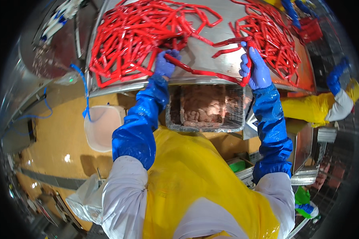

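A string of red sausage links [203,73] hangs slackly between my two gloved hands over the near edge of a metal table [205,53]. My left hand [166,63] is closed around the string beside a large tangled heap of red links [127,40]. My right hand [258,68] grips the string upright between thumb and fingers, next to a second, smaller heap of links [267,40]. From the right hand, more links run back left across the table toward the large heap.
Below the table edge stands a grey tub [205,129] holding pinkish ground meat. A whitish bin [103,129] and a blue hose [85,89] are at the left. A co-worker in yellow [307,109] is at the right; another's blue sleeves [291,14] show at the far right.
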Available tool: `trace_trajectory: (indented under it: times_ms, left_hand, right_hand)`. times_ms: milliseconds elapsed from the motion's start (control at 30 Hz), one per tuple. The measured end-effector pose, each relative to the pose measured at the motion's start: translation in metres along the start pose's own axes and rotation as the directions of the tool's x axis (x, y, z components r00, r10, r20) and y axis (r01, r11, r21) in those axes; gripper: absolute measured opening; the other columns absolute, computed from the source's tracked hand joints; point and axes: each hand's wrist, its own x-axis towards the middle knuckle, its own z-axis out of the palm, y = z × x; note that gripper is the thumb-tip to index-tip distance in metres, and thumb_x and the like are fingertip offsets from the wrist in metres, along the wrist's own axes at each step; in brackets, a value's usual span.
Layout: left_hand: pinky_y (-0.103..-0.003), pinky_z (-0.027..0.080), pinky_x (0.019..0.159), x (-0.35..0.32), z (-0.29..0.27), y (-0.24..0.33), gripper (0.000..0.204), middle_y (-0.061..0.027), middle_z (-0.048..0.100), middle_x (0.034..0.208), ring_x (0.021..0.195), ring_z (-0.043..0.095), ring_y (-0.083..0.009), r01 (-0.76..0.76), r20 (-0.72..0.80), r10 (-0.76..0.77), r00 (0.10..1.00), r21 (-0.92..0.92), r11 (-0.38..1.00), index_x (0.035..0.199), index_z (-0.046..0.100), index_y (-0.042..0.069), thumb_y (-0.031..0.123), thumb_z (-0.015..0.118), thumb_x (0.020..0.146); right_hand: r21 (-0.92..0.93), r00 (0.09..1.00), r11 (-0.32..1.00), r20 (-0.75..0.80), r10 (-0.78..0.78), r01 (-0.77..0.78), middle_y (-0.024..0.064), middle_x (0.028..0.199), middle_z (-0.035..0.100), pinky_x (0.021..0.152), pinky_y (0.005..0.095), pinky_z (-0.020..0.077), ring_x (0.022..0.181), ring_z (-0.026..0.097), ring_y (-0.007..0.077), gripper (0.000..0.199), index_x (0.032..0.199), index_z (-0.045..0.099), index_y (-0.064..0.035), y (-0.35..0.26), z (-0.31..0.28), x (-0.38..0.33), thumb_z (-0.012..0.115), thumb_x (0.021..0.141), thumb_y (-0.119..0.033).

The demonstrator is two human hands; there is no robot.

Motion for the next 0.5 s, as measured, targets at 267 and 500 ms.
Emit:
trace_trajectory:
  times_ms: [267, 500]
  left_hand:
    - [-0.067, 0.022, 0.114, 0.076, 0.032, -0.173, 0.017, -0.0238, 0.04, 0.145, 0.137, 0.032, -0.0478, 0.242, 0.038, -0.242, 0.969, 0.005, 0.97, 0.101, 0.053, 0.01, 0.022, 0.05, 0.09]
    - [-0.061, 0.041, 0.099, 0.078, -0.015, -0.198, 0.017, -0.0126, 0.055, 0.103, 0.099, 0.054, -0.0306, 0.087, -0.191, -0.028, 0.981, 0.307, 0.948, 0.095, 0.052, 0.009, 0.025, 0.047, 0.091]
  right_hand:
    - [0.086, 0.99, 0.994, -0.127, -0.06, 0.071, 0.0019, 0.081, 0.051, 0.049, 0.0244, 0.0404, 0.055, 0.045, 0.009, 0.042, 0.137, 0.044, -0.0058, -0.048, -0.035, -0.093, 0.045, 0.104, -0.032]
    - [0.186, 0.949, 0.97, -0.302, -0.092, 0.154, 0.0, 0.08, 0.045, 0.046, 0.0213, 0.0345, 0.055, 0.038, 0.0068, 0.045, 0.144, 0.034, -0.0089, -0.067, -0.084, -0.157, 0.037, 0.107, -0.033]
